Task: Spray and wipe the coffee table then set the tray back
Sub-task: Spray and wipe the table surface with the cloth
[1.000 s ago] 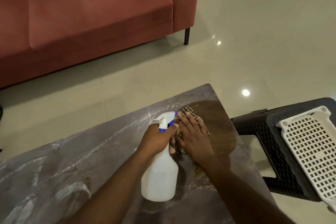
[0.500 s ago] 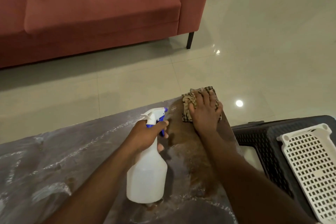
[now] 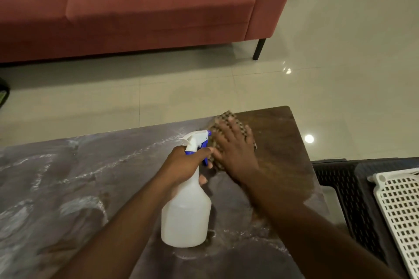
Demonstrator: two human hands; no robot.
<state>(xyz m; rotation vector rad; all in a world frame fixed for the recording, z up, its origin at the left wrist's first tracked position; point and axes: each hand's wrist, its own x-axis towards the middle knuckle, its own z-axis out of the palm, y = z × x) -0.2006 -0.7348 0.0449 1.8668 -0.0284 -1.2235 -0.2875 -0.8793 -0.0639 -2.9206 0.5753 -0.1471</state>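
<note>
The coffee table [image 3: 127, 179] is a dark, flat rectangular top, its left and middle filmed with whitish, streaky smears while the far right corner shows clean, wood-brown grain. The left hand [image 3: 183, 163] is wrapped around the neck of a translucent white plastic spray bottle [image 3: 187, 210] that stands upright on the table, its white-and-blue trigger head pointing away from the person, and the right hand [image 3: 233, 149], blurred, lies flat with fingers spread on a brown checked woven cloth [image 3: 226, 120] near the far right corner. To the right, off the table, a white perforated plastic tray [image 3: 399, 208] lies on a dark woven-pattern stool [image 3: 340, 183], its long axis running away from the camera.
</note>
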